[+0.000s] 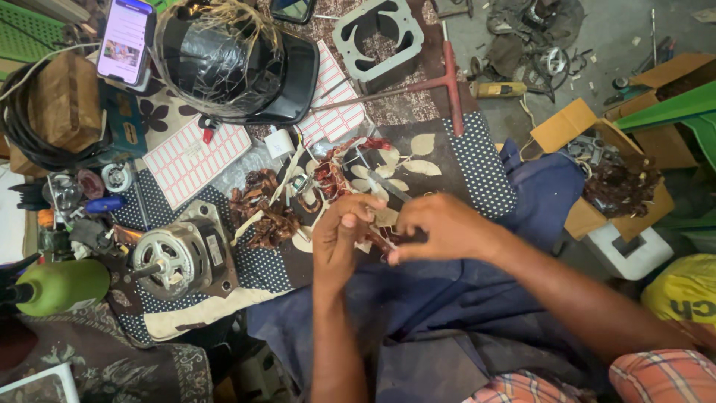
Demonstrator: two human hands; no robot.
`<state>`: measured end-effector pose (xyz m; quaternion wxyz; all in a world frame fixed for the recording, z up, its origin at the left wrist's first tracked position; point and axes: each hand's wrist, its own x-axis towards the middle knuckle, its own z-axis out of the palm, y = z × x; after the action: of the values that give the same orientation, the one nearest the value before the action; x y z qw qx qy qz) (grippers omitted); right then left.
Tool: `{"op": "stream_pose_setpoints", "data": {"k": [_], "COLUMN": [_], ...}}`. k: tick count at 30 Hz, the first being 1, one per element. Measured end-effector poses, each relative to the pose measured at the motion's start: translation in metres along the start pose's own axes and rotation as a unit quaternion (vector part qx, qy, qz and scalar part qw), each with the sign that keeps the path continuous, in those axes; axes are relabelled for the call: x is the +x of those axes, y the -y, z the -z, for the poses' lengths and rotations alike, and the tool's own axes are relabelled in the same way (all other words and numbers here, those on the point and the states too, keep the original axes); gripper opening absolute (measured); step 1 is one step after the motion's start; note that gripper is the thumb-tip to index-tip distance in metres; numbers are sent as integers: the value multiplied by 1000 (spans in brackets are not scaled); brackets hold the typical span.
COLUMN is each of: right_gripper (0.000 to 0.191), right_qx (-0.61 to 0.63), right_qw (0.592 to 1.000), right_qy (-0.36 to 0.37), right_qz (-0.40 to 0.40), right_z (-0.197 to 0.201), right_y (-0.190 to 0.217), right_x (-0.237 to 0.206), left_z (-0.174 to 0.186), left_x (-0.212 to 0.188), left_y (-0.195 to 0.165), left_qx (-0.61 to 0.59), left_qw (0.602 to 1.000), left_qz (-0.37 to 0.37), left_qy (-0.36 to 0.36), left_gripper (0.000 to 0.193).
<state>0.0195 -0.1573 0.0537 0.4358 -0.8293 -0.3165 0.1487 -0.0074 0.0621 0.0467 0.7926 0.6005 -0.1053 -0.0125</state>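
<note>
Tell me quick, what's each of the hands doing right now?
Left hand: closed, pinching a bundle of reddish copper wire.
Right hand: closed, pinching the same wire from the other side.

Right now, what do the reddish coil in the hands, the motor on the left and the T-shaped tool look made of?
Coil: looks like enamelled copper wire, glossy red-brown strands; both hands, left and right, pinch a piece of it.
Motor: cast metal housing, likely aluminium, dull grey with a steel-looking shaft.
T-shaped tool: metal rod with a red, probably plastic-coated, handle.
</note>
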Motion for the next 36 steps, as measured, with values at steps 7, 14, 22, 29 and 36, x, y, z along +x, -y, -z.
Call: {"op": "stream_pose_setpoints", "data": {"k": [7,14,22,29,36], "right_gripper": [28,28,33,33,35], "right_qx": [-51,-42,-34,-32,1], "right_qw": [990,975,970,963,966], "right_qy": [-108,-219,-240,-266,-256], "right_qz": [69,12,-9,-7,-28], "right_z": [-9,24,28,25,24], "right_y": [1,-24,-36,-39,-36], "right_x": [-1,4,6,7,8], "left_z": [-11,18,45,22,-8], "left_x": [-2,4,-10,-1,5], "left_y": [-14,-25,-15,-26,-49], "left_qx": [-14,23,133,192,376], "left_qw": [995,980,989,969,887], "left_qz": [-84,-110,-1,30,148], "left_qy": [48,162,66,155,222], "left_gripper": [38,42,26,13,22]}}
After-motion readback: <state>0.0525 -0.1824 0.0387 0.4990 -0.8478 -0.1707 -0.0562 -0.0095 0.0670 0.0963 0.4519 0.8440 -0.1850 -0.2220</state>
